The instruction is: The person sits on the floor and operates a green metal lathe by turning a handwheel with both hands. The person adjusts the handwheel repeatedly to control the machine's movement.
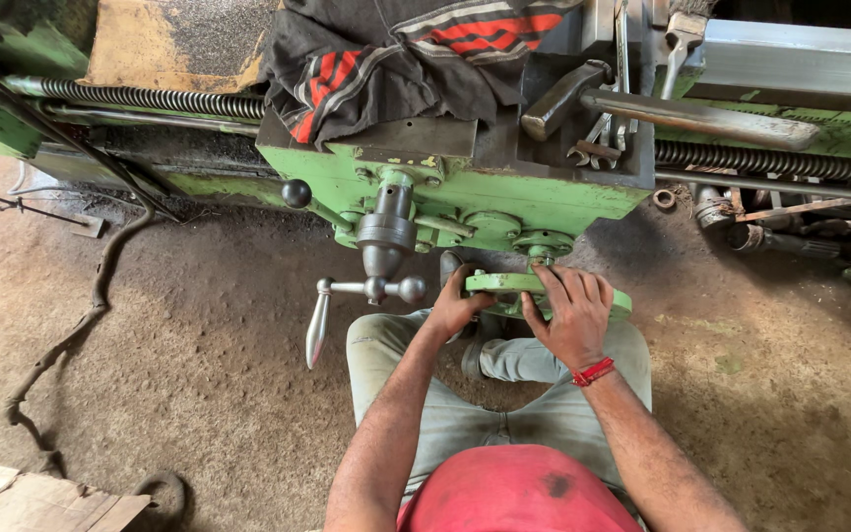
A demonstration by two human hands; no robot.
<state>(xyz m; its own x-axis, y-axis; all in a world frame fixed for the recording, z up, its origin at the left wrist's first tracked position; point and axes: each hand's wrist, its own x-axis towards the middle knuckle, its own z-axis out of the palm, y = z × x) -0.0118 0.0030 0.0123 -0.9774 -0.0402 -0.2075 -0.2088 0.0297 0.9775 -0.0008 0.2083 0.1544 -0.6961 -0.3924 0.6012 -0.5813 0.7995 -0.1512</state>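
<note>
Two hands on the round green metal handwheel [504, 284] at the front of the green lathe carriage [465, 187]. Our left hand [457, 305] grips the wheel's left rim, fingers curled over its edge; our right hand [571, 313], a red thread band [593, 371] at the wrist, lies on top of the right rim, fingers spread and wrapped across it. Wheel sits directly under both palms, just above our knees. Left of the wheel, apart from our hands, a steel crank handle with ball ends [366, 291] hangs free. A dark striped cloth [386, 59] is draped over the carriage top; spanners [598, 148] lie beside it.
</note>
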